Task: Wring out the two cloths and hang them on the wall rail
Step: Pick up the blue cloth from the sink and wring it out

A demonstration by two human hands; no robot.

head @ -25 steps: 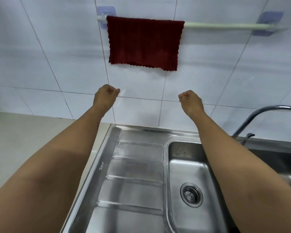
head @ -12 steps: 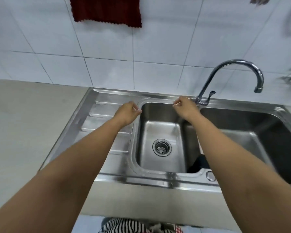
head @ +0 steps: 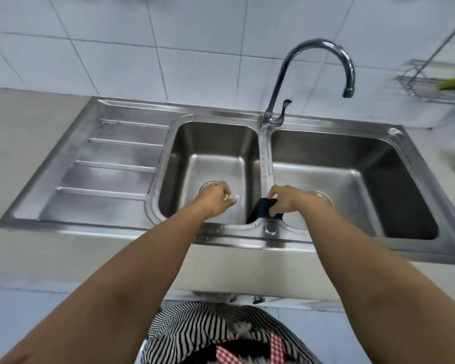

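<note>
Grip of the right hand (head: 286,201) is closed on the dark cloth (head: 263,210) draped over the sink divider (head: 265,164)'s front end; the left hand (head: 216,199) is curled, holding nothing. Unless gathered fully, the cloth could be dropped into a basin, dripping.

Your hands drop from the far sink rim to the near end of the divider. Your right hand (head: 290,200) now grips a dark cloth (head: 263,210); your left hand (head: 216,200) hovers curled over the left basin (head: 210,143).
</note>
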